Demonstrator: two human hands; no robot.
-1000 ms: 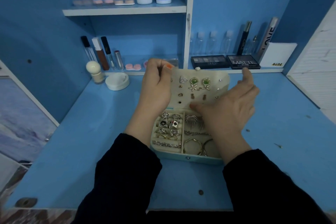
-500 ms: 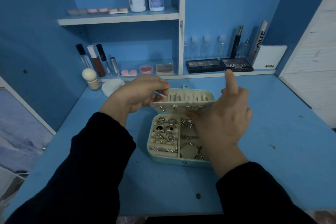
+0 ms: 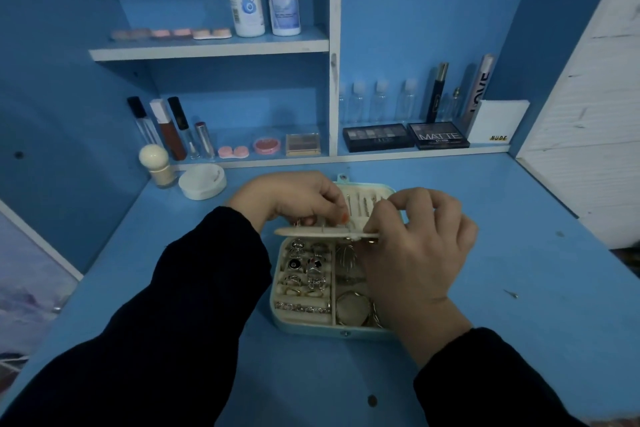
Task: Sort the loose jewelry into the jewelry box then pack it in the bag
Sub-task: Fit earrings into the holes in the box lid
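Open at centre of blue desk (image 3: 519, 288): mint jewelry box (image 3: 304, 328), rings & bangles inside. Pinching its cream earring panel (image 3: 311, 231), held approx. level: left hand (image 3: 294, 198) at rear-left, right hand (image 3: 415, 246) at right edge. Prob. light w/ stiff shell, loose small contents; better to shut first, then take by both side walls.

Left hand (image 3: 294, 198) and right hand (image 3: 415, 243), fingers curled, both pinch the earring panel (image 3: 311, 231).
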